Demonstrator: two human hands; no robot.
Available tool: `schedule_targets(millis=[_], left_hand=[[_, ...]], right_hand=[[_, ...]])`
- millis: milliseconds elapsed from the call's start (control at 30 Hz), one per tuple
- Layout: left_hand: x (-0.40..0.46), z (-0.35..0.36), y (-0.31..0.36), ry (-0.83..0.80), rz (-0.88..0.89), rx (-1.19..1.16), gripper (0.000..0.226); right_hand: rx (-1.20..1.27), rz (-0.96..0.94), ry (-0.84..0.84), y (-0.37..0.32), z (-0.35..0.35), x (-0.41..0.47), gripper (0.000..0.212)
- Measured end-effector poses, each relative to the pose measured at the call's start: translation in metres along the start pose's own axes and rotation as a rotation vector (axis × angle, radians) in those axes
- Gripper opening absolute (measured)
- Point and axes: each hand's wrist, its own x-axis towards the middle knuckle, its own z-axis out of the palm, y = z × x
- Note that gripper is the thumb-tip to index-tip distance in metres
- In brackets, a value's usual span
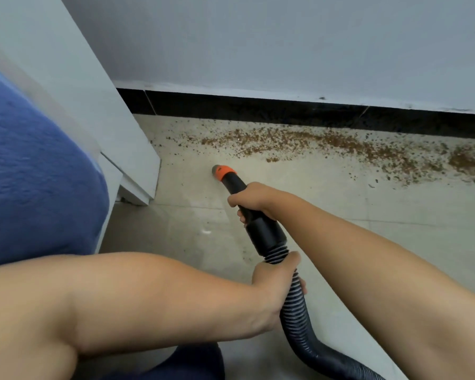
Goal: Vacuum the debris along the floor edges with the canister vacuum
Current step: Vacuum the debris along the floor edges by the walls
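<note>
Gripping the ribbed hose with your left hand and the black wand with your right hand, you hold the orange nozzle short of the brown debris; nearly all remains along the black baseboard.

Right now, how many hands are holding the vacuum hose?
2. The right hand grips the black tube behind the orange nozzle; the left hand grips the ribbed hose lower down.

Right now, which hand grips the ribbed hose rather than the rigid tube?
The left hand, nearer the camera; the right hand holds the smooth black tube ahead.
</note>
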Motion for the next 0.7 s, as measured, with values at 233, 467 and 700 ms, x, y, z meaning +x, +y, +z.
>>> schedule_targets(millis=[233, 467, 700], left_hand=[[0.008, -0.034, 0.018, 0.121, 0.085, -0.132, 0.023], [0.009, -0.058, 0.019, 0.168, 0.116, -0.169, 0.031], [0.016, -0.035, -0.003, 0.022, 0.039, 0.005, 0.021]], right_hand=[[-0.119, -0.078, -0.047, -0.041, 0.044, 0.024, 0.022], [-0.054, -0.111, -0.078, -0.054, 0.064, 0.029, 0.031], [0.169, -0.066, 0.098, 0.000, 0.020, 0.017, 0.024]])
